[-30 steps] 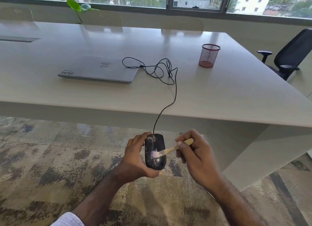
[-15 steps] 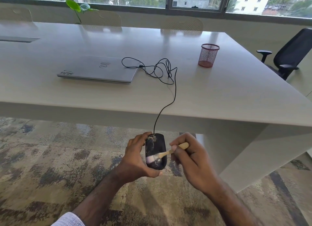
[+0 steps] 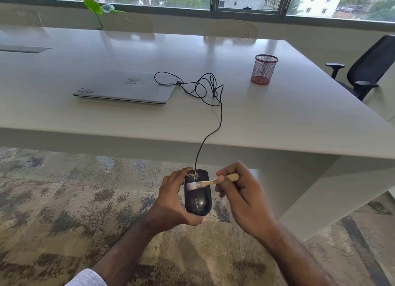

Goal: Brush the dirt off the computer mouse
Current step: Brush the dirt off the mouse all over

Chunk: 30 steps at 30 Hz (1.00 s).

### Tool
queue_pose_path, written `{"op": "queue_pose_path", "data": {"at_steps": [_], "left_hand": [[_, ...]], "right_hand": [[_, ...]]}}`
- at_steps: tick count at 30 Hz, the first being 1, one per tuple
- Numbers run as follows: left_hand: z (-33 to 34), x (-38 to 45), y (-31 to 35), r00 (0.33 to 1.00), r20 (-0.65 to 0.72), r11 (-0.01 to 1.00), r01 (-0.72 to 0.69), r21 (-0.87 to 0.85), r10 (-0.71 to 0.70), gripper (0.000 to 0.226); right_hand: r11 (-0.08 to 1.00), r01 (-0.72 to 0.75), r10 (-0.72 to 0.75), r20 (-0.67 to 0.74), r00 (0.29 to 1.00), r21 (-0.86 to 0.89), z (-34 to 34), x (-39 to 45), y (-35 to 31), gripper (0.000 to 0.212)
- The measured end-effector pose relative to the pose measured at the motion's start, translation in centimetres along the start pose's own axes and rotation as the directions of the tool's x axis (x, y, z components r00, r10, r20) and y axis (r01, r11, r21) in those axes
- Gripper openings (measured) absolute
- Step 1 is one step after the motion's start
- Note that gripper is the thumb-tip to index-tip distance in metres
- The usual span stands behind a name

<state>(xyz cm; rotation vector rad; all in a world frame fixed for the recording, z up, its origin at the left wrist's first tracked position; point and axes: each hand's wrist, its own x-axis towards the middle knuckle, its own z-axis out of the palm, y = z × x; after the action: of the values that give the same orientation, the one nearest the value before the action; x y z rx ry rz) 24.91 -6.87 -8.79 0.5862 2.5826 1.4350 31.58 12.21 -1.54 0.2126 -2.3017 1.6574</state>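
Note:
A black wired computer mouse (image 3: 198, 200), speckled with pale dust, is held in the air in front of the table edge, above the carpet. My left hand (image 3: 173, 200) grips it from the left and underneath. My right hand (image 3: 243, 198) pinches a small brush with a wooden handle (image 3: 222, 179). Its pale bristles rest on the upper left part of the mouse. The mouse cable (image 3: 220, 114) runs up over the table edge to a loose coil beside the laptop.
A closed silver laptop (image 3: 126, 87) lies on the large pale table (image 3: 277, 119). A red mesh pen cup (image 3: 265, 69) stands at the right. A black office chair (image 3: 367, 70) is at the far right. Patterned carpet (image 3: 64, 200) lies below my hands.
The brush has moved up the mouse, from the lower middle towards the button end. My right hand rose with it. My left hand keeps the mouse in the same place.

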Motion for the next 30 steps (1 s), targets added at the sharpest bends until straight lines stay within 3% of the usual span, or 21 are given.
{"op": "queue_pose_path", "data": {"at_steps": [6,9,12,17,19,25,30], "left_hand": [[0.1,-0.2,0.2,1.0,0.005,1.0,-0.002,-0.007,0.002,0.116],[0.1,-0.3,0.4,1.0,0.002,1.0,-0.003,0.006,0.003,0.117],[0.0,-0.3,0.3,1.0,-0.002,1.0,-0.004,0.015,0.004,0.118],[0.3,-0.4,0.7,1.0,0.018,1.0,-0.003,-0.022,0.003,0.117],[0.3,-0.4,0.6,1.0,0.021,1.0,0.001,-0.018,-0.001,0.117],[-0.3,-0.4,0.2,1.0,0.001,0.999,0.029,-0.016,-0.029,0.12],[-0.3,-0.4,0.1,0.999,-0.001,0.999,0.039,-0.02,-0.039,0.125]], "right_hand": [[0.996,-0.057,0.068,0.148,0.987,-0.072,0.5,-0.2,-0.4,0.01],[0.999,-0.045,0.045,0.025,0.999,-0.005,0.3,0.0,-0.6,0.012],[0.998,-0.033,0.031,-0.042,0.999,-0.05,0.3,0.4,-0.7,0.008],[0.978,-0.047,0.082,0.167,0.983,-0.204,1.1,0.2,-1.1,0.008],[0.986,-0.052,0.079,0.169,0.982,-0.161,1.0,0.1,-1.0,0.009],[0.996,-0.05,0.052,-0.026,0.998,0.072,-1.1,0.3,-0.7,0.014],[0.999,-0.054,0.054,0.097,0.994,-0.002,-0.7,0.0,-0.2,0.01]]}}
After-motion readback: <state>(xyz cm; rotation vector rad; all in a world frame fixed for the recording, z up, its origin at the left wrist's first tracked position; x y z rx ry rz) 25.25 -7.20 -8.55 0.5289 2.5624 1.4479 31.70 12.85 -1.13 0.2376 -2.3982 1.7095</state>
